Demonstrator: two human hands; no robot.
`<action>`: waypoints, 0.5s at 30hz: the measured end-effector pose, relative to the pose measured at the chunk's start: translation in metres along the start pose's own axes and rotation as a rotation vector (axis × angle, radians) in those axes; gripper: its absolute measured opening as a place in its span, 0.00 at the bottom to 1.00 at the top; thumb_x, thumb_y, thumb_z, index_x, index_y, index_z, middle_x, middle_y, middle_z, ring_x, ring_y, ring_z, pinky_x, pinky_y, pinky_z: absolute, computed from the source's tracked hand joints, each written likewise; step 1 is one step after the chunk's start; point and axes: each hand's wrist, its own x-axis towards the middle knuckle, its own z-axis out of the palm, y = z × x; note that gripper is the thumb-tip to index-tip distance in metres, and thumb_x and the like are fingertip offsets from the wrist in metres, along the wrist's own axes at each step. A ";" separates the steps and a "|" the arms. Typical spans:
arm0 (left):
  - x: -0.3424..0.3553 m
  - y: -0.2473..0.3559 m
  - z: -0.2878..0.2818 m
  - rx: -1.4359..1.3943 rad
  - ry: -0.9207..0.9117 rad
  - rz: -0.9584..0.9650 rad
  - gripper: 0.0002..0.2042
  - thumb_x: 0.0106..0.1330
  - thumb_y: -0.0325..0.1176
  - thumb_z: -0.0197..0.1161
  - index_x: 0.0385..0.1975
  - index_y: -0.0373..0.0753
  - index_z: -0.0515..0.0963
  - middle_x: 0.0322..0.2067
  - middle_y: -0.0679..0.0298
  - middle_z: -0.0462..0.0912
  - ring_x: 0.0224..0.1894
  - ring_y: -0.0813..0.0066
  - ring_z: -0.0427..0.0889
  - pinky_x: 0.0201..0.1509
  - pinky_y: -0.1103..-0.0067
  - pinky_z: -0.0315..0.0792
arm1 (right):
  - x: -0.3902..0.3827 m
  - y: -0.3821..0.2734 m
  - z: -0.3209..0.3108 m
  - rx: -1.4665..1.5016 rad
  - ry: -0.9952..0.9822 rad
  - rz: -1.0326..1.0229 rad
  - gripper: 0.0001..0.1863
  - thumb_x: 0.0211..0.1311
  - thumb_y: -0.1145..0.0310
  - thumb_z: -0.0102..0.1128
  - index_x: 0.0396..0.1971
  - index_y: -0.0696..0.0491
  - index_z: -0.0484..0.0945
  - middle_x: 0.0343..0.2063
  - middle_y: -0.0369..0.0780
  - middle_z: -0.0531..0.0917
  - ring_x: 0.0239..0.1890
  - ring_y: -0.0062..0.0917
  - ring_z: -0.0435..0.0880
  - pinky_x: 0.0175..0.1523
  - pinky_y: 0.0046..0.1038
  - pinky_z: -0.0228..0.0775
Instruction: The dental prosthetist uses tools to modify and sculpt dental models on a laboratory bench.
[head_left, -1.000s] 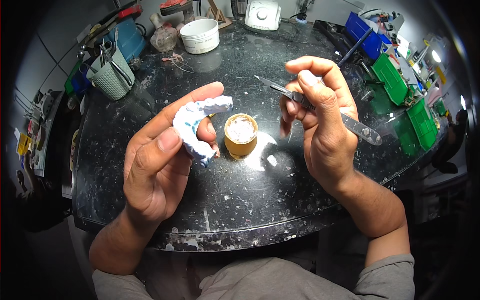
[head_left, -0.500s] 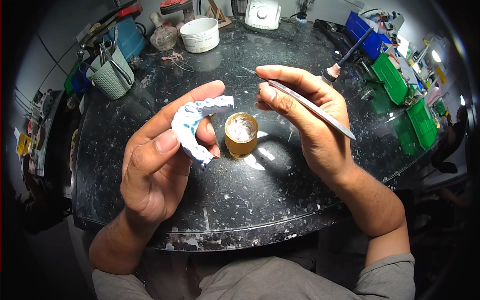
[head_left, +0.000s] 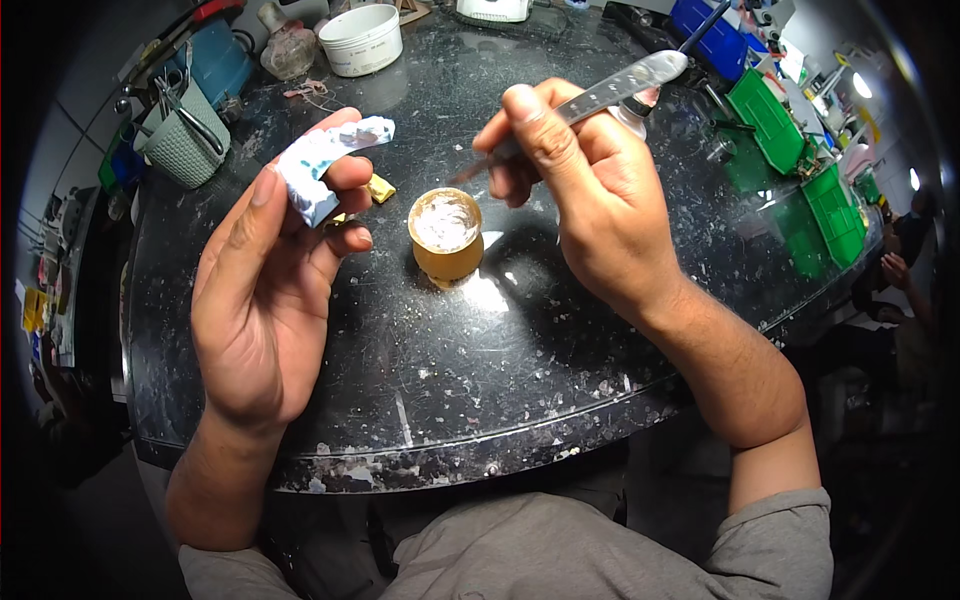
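Note:
My left hand grips a pale bluish-white dental cast with blue-green patches, its arch tilted up. A small yellow piece shows just right of those fingers; whether I hold it is unclear. My right hand holds a steel knife-like tool, perforated handle up and blurred tip pointing down-left, just above the far rim of a small tan cup filled with whitish material. Whether the tip touches it I cannot tell. The cup stands between my hands on the speckled black worktable.
At the back are a mesh holder of tools, a glass flask, a white tub and some pinkish scraps. Blue and green bins line the right edge. Another person's hand shows beyond the table at far right.
My view has shifted. The cast is raised and tilted in my left hand. My right hand has turned the tool, its tip now downward near the cup and its handle swung upward.

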 end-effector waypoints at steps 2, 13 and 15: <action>0.001 -0.002 -0.001 -0.043 0.033 -0.059 0.27 0.79 0.41 0.42 0.68 0.24 0.55 0.51 0.55 0.79 0.54 0.75 0.77 0.53 0.79 0.71 | -0.001 0.001 0.000 -0.070 -0.046 0.010 0.17 0.77 0.62 0.49 0.32 0.58 0.78 0.26 0.35 0.81 0.29 0.14 0.78 0.36 0.20 0.71; 0.000 -0.004 0.013 0.219 0.102 -0.189 0.26 0.77 0.40 0.47 0.65 0.25 0.63 0.49 0.57 0.80 0.50 0.79 0.77 0.51 0.81 0.74 | -0.005 -0.005 0.002 -0.225 -0.043 -0.057 0.16 0.76 0.64 0.50 0.31 0.60 0.77 0.21 0.39 0.80 0.25 0.20 0.81 0.31 0.25 0.71; 0.000 -0.005 0.012 0.230 0.081 -0.203 0.25 0.77 0.40 0.48 0.65 0.25 0.63 0.50 0.57 0.80 0.50 0.79 0.77 0.51 0.81 0.74 | -0.005 -0.004 0.003 -0.224 -0.041 -0.047 0.16 0.76 0.64 0.50 0.31 0.60 0.77 0.21 0.39 0.81 0.25 0.21 0.82 0.31 0.25 0.72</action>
